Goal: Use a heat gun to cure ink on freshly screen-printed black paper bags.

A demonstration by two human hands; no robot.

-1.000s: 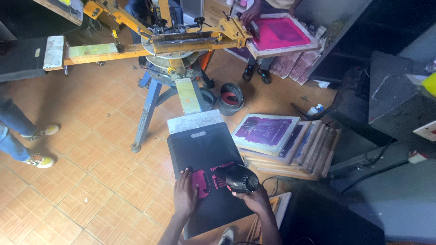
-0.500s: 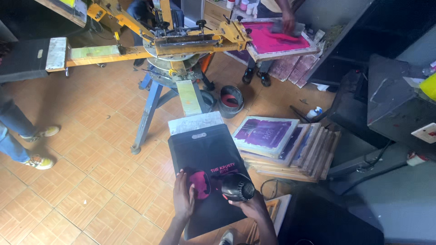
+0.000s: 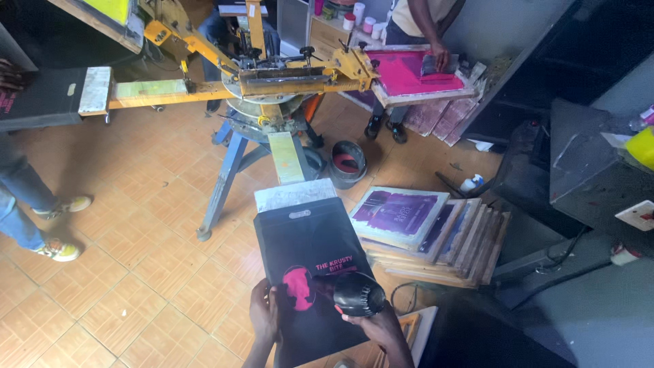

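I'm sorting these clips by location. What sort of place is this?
Most likely a screen-printing workshop: a yellow carousel press, framed screens stacked on the floor, and the right hand aiming a black dryer at a pink print on a black bag.

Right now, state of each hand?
Left hand: fingers flat on the black plastic bag with pink print, pinning it.
Right hand: closed around the black handheld heat gun, aimed at the print.
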